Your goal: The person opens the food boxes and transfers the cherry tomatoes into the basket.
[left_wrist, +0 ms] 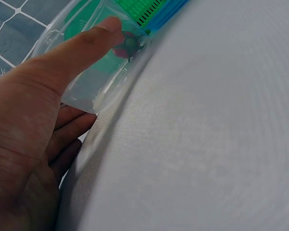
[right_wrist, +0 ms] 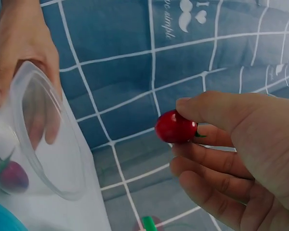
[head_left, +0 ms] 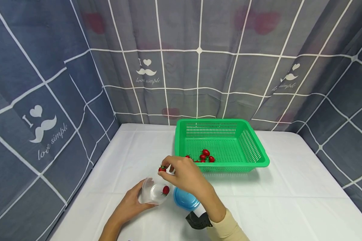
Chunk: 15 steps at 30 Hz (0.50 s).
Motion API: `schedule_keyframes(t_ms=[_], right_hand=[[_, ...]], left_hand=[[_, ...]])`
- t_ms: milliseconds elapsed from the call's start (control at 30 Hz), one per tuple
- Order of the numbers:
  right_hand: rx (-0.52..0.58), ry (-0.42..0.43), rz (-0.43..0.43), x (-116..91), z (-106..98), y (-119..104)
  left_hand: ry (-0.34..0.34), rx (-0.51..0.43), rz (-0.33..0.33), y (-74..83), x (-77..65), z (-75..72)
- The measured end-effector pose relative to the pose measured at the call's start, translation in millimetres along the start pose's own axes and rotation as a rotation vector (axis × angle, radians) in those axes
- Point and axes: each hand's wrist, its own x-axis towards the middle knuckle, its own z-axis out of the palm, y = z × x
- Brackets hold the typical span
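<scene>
My left hand [head_left: 132, 205] grips a clear round plastic container [head_left: 152, 194] by its side, thumb and fingers around the wall. One red cherry tomato [head_left: 166, 190] with a green stem lies inside it; the left wrist view shows this tomato [left_wrist: 127, 45] through the plastic. Just above the container's mouth, my right hand [head_left: 185, 175] pinches another cherry tomato [right_wrist: 176, 127] between thumb and fingers. Beneath the right hand, a blue round lid [head_left: 185, 199] lies on the table. Several more cherry tomatoes [head_left: 205, 152] sit in the green basket [head_left: 260, 160].
The basket stands at the back of the table, behind the right hand. A white cloth [head_left: 274, 214] covers the tabletop. Grey checked curtains [head_left: 181, 70] enclose the back and both sides. A black strap piece [head_left: 196, 221] shows at the right wrist.
</scene>
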Motion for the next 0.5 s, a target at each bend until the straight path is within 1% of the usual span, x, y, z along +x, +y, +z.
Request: schedule_keyframes(t_ms=[100, 333, 500], right_hand=[[0.012, 0.024, 0.027, -1, -4, 4], [0.035, 0.051, 0.081, -1, -16, 15], [0.021, 0.127, 0.109, -3, -28, 27]], left_hand=[[-0.001, 0.003, -0.004, -0.2, -1.1, 0.6], [-0.008, 0.02, -0.02, 0.1, -0.6, -0.6], [-0.005, 0.025, -0.017, 0.7, 0.1, 0.1]])
